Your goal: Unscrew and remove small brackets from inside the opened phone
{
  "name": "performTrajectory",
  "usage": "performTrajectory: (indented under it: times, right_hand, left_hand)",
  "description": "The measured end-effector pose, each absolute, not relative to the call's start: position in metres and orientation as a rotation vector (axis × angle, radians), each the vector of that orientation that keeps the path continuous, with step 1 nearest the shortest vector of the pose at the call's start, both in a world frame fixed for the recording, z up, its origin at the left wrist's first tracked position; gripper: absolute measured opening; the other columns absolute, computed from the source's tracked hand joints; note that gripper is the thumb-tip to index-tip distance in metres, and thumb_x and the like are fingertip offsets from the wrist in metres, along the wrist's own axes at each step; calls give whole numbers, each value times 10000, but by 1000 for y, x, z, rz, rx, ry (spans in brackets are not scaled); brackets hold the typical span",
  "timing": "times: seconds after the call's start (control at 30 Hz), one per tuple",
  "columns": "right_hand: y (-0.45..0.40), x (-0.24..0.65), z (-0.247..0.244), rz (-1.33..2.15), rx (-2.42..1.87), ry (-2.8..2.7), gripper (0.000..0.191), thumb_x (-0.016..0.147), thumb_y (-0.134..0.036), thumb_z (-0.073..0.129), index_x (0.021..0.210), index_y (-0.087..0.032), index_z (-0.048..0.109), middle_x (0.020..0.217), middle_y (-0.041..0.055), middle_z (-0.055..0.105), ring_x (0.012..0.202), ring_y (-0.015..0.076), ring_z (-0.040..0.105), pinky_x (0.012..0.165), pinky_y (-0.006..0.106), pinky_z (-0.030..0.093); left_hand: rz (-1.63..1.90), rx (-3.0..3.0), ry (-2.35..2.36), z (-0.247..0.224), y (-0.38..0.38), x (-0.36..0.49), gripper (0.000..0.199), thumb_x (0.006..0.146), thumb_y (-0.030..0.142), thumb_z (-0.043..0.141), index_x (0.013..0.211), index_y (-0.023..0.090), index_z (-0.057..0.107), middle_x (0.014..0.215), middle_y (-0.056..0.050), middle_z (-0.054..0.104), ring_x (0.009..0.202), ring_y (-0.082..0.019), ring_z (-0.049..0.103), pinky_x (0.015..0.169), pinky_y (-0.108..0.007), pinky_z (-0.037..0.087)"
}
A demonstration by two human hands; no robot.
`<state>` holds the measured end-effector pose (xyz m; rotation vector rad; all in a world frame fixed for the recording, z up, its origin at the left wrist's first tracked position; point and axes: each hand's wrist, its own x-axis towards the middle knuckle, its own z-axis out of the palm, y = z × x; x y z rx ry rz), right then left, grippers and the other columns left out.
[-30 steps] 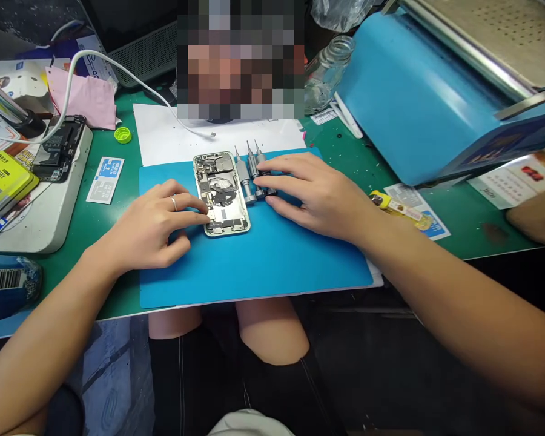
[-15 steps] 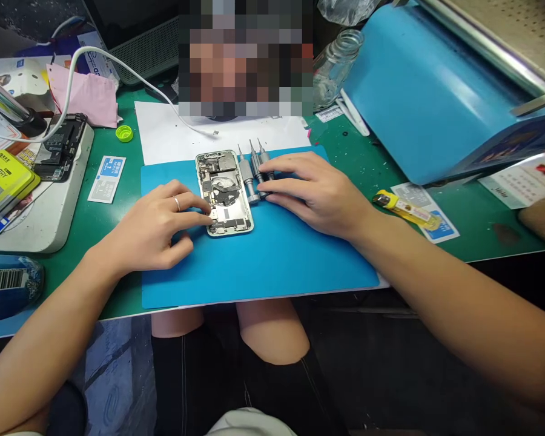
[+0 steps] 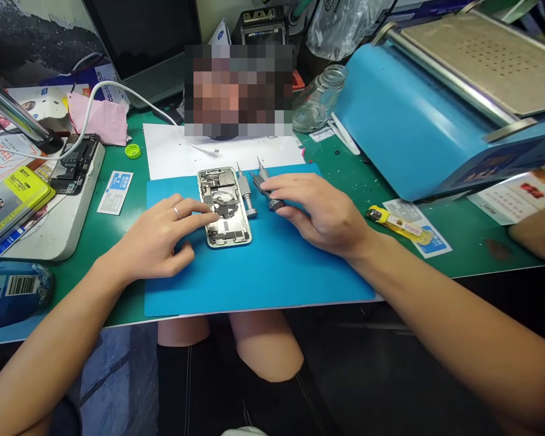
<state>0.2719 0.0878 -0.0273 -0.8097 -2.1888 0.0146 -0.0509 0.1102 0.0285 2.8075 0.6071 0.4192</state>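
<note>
An opened smartphone point(image 3: 229, 229) with its inner parts bare lies on the blue mat point(image 3: 263, 278). My left hand point(image 3: 157, 236), a ring on one finger, rests at the phone's left side. Its fingers are stretched out, one fingertip over the phone's inside. Just right of the phone lies a grey precision screwdriver point(image 3: 244, 192). Two more screwdrivers point(image 3: 262, 175) are by the fingertips of my right hand point(image 3: 320, 209), which pinches one of them near its handle end. Fingers partly cover those handles.
A white cable point(image 3: 131, 86) arches over the white paper point(image 3: 163, 145) behind the mat. To the right are a blue machine point(image 3: 390, 121), a glass jar point(image 3: 318, 100) and a yellow tube-like item point(image 3: 395, 223). Another phone body point(image 3: 75, 166) sits left on a white box. Across the table is a blurred-out person point(image 3: 236, 91).
My right hand's fingers have closed in on a screwdriver, and the two by it have shifted and crossed. My left fingertips have slid slightly up the phone. The camera view has tilted up.
</note>
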Motion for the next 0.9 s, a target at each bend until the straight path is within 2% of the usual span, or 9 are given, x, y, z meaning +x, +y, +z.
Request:
performTrajectory:
  times: [0.13, 0.23, 0.37, 0.47, 0.57, 0.63, 0.73, 0.83, 0.9]
  right_hand:
    - [79, 271, -25, 55, -860, -1988, 292, 1107, -376, 475, 1345, -267, 605, 1224, 92, 772, 1162, 254, 756, 941, 444, 659]
    - [74, 270, -23, 79, -976, -1852, 353, 1108, -471, 426, 1229, -275, 693, 1084, 96, 786, 950, 261, 782, 760, 427, 650]
    - [77, 267, -21, 120, -1015, -1771, 348, 1091, -535, 425, 1144, -323, 696, 960, 75, 771, 812, 246, 763, 684, 426, 630]
    - [82, 263, -23, 112, -954, -1745, 290, 1104, -492, 424, 1314, -389, 595, 942, 36, 760, 804, 231, 770, 727, 433, 660]
    - [85, 264, -27, 115, -900, -1786, 307, 1104, -402, 478, 1400, -408, 562, 994, 27, 766, 869, 227, 785, 801, 438, 685]
    - [86, 266, -29, 155, -881, -1856, 445, 1069, -329, 580, 1501, -398, 502, 1077, 36, 771, 928, 223, 792, 798, 403, 705]
    - [87, 268, -24, 189, -861, -1960, 744, 984, -180, 704, 1615, -396, 375, 1130, 31, 771, 952, 208, 795, 800, 347, 721]
    - [88, 261, -8, 175, -836, -1980, 812, 946, -82, 717, 1599, -445, 401, 1142, 8, 755, 956, 183, 791, 829, 299, 714]
    - [90, 249, 6, 211, -822, -1934, 822, 961, -89, 702, 1598, -487, 369, 1280, 11, 712, 1005, 172, 782, 822, 277, 707]
  left_hand:
    - [424, 2812, 624, 29, 109, -52, 564, 832, 101, 502, 1382, 151, 620, 1348, -118, 666, 1077, -272, 633, 920, -437, 544]
    - [455, 2819, 684, 26, 108, -54, 639, 854, 120, 503, 1492, 159, 511, 1431, -141, 591, 1130, -265, 647, 901, -400, 567]
    - [455, 2861, 815, 25, 109, -54, 648, 930, 140, 490, 1570, 147, 387, 1459, -181, 549, 911, -208, 671, 748, -356, 588]
    - [392, 2929, 880, 38, 101, -48, 539, 988, 151, 472, 1527, 141, 456, 1446, -201, 578, 906, -238, 685, 761, -403, 603]
    - [150, 3054, 1062, 60, 72, -39, 492, 1031, 173, 445, 1514, 94, 492, 1503, -262, 557, 1094, -379, 683, 873, -573, 602]
    - [30, 3049, 1197, 69, 44, -33, 498, 1052, 269, 467, 1496, 46, 502, 1531, -296, 533, 1262, -436, 626, 929, -588, 602]
    - [105, 2904, 1317, 65, 7, -23, 546, 1076, 348, 462, 1541, 63, 461, 1572, -262, 514, 1428, -412, 524, 1051, -568, 579]
    - [221, 2750, 1428, 45, -8, -14, 550, 1094, 340, 444, 1578, 80, 421, 1611, -238, 478, 1495, -394, 457, 1141, -567, 527]
    - [276, 2649, 1503, 32, -6, -8, 557, 1101, 343, 440, 1596, 89, 402, 1618, -216, 477, 1499, -380, 447, 1166, -560, 508]
